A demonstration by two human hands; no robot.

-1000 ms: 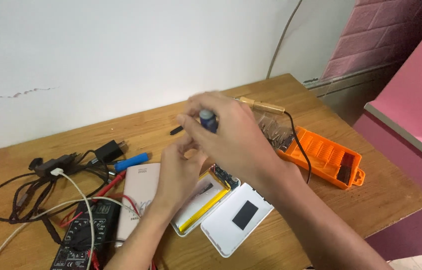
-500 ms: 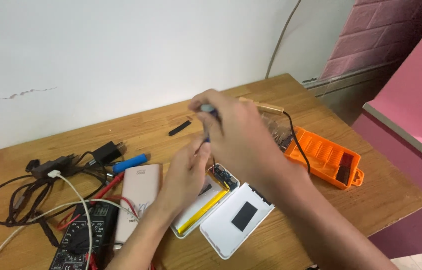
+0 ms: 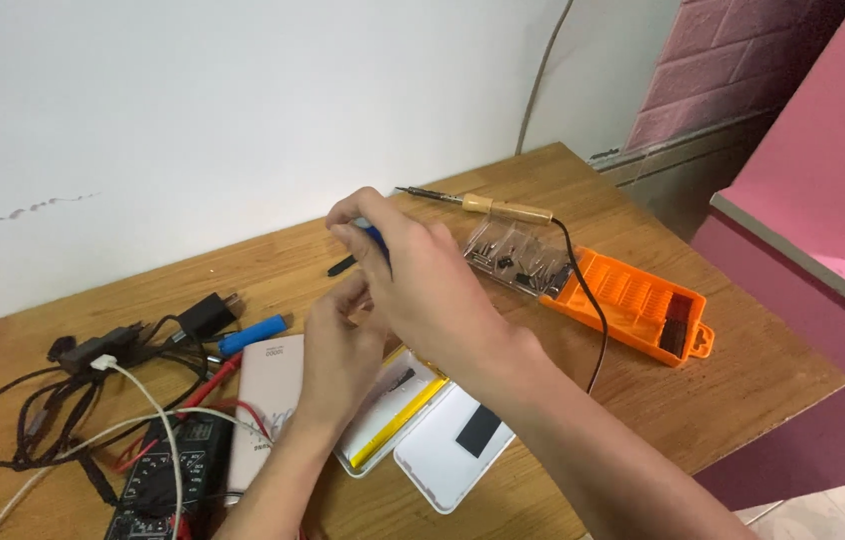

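- I see the wooden table [image 3: 743,400], cluttered w/ cables and tools.
- Orange bit case [image 3: 633,300] lies open at right, soldering iron [image 3: 503,207] behind it.
- White opened power bank [image 3: 423,420] sits centre-front, yellow strip inside.
- My right hand [image 3: 423,285] is pinched round a blue-handled screwdriver [image 3: 375,236] above it.
- Left hand [image 3: 338,355] is curled; can't tell what it's gripping.

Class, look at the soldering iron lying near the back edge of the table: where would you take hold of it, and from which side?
Grip the soldering iron by its pale wooden handle, coming from above. It lies flat with the bare metal tip pointing left and the cord trailing off right, so the handle's middle is free.
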